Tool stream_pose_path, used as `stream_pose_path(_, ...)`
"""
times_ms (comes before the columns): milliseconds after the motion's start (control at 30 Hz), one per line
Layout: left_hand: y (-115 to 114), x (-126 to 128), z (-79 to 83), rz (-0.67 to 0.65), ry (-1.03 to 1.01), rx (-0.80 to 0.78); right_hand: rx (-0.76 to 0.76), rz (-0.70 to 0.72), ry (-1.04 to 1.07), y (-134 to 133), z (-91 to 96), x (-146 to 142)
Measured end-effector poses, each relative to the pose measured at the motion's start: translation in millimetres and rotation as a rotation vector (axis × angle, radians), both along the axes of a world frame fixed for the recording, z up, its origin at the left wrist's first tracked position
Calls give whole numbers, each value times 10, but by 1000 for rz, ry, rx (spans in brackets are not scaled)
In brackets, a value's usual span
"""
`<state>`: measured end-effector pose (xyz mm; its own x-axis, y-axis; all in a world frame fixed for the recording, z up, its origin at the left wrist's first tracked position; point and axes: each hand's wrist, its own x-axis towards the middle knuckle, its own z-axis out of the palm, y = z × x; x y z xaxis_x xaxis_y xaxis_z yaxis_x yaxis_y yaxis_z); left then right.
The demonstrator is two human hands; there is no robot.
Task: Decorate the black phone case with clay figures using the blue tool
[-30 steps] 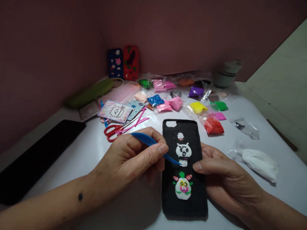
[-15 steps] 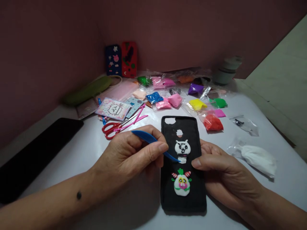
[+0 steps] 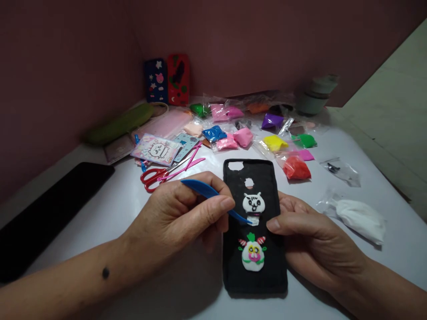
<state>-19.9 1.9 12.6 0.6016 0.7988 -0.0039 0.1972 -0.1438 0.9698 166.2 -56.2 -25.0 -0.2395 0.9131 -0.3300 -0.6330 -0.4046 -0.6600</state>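
Pinched between thumb and fingers, a curved blue modelling tool (image 3: 202,188) sits in my left hand (image 3: 190,213). Its thin tip touches a small white clay piece (image 3: 253,221) on a black phone case (image 3: 238,280). Just above that piece is a white clay animal head (image 3: 254,203) with a black drawn face. Lower on the case lies a white clay figure (image 3: 252,262) with striped horns, a green tuft and a pink and yellow face. My right hand (image 3: 310,235) grips the case's right edge, thumb on top, its other fingers partly hidden behind.
Several bags of coloured clay, among them red (image 3: 296,167) and white (image 3: 360,218), lie beyond and to the right. Red-handled scissors (image 3: 151,178), an illustrated card (image 3: 156,150) and a dark slab (image 3: 50,218) are on the left. Two decorated cases (image 3: 178,80) lean against the wall.
Both hands, the tool and the case hold nearly the same pose. The whole view has shifted very slightly; the tool tip stays on the white clay piece.
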Motion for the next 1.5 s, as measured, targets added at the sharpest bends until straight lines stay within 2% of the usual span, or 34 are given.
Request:
stream_pose_path(633, -15, 3, 19, 19, 29, 68, 9, -2, 52, -11, 16, -5)
stream_pose_path(1100, -21, 11, 4, 29, 32, 47, 29, 7, 46, 3, 18, -6)
stream_pose_path(1300, -54, 24, -29, 11, -12, -54, 19, 6, 27, -1, 21, -2)
stream_pose_path(1500, -62, 12, 2, 26, 15, -7, 23, 7, 20, 21, -1, 5)
